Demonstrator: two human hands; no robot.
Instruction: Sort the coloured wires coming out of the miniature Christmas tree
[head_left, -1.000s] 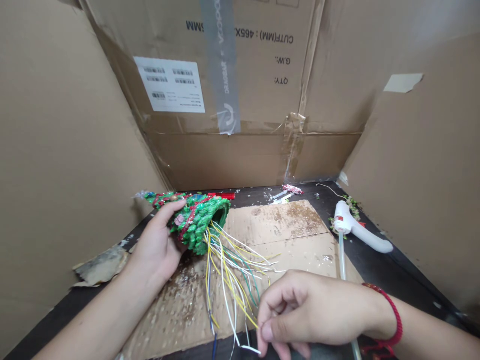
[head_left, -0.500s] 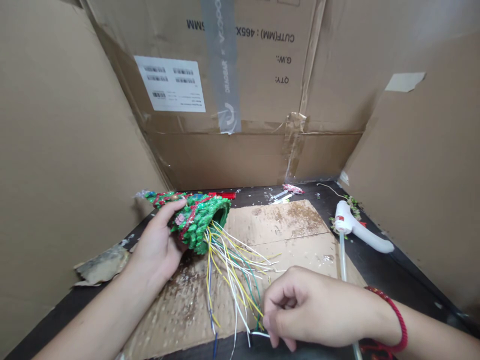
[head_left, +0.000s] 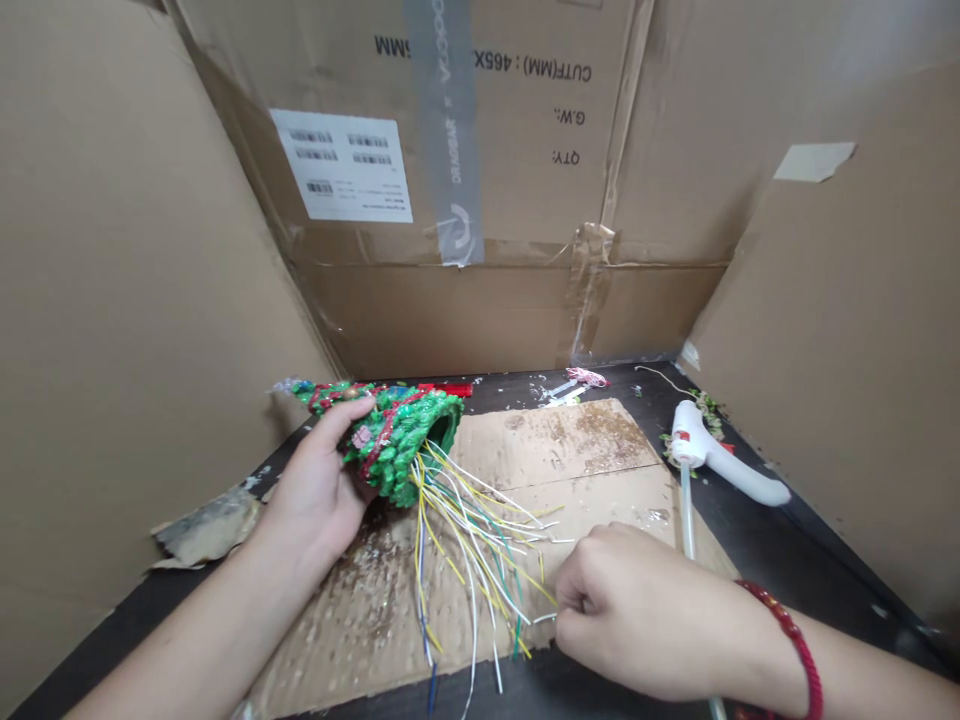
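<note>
My left hand point(head_left: 315, 490) cradles a green glittery cone-shaped tree point(head_left: 397, 450) lying on its side, trimmed with red strands and small ornaments. From its hollow base a bundle of thin yellow, white, green and blue wires point(head_left: 469, 560) fans out across the cardboard. My right hand point(head_left: 622, 610) sits at the right of the bundle, with its fingers closed on the end of a white wire point(head_left: 544, 618). The fingers hide the wire's tip.
A white hot glue gun point(head_left: 712, 455) with a long transparent glue stick point(head_left: 686, 520) lies at the right. The stained cardboard sheet point(head_left: 570, 450) rests on a dark table point(head_left: 600, 385). Cardboard walls point(head_left: 450, 310) surround the area; a red strip point(head_left: 446, 390) lies behind the tree.
My right hand has moved up and to the right, drawing the white wire with it. The left hand and tree have stayed nearly still.
</note>
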